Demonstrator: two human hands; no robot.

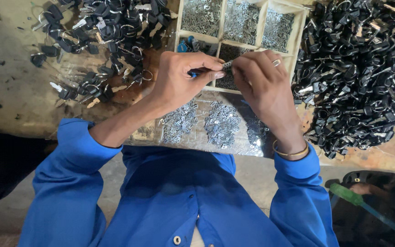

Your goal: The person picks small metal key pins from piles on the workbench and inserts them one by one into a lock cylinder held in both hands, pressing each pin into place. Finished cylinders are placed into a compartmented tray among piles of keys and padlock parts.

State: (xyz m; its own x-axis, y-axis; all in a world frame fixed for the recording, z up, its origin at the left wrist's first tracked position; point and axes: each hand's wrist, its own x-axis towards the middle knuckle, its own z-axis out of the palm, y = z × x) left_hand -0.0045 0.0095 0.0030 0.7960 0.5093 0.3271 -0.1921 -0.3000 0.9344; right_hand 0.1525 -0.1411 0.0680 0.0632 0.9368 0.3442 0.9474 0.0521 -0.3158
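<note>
My left hand [181,78] pinches a small tool with a blue handle [193,74] above the bench. My right hand [261,84], with a ring and a gold bangle, pinches a tiny dark metal part [227,65] against the tool's tip. Both hands meet over the wooden divided tray [263,23], which holds several compartments of small silver metal pieces. Below the hands, loose piles of the same silver pieces [220,123] lie on the bench.
A heap of black-headed keys on rings [101,27] lies at the upper left, and a bigger black heap [360,73] fills the right. A green-handled tool [346,194] lies at the lower right. My blue sleeves fill the foreground.
</note>
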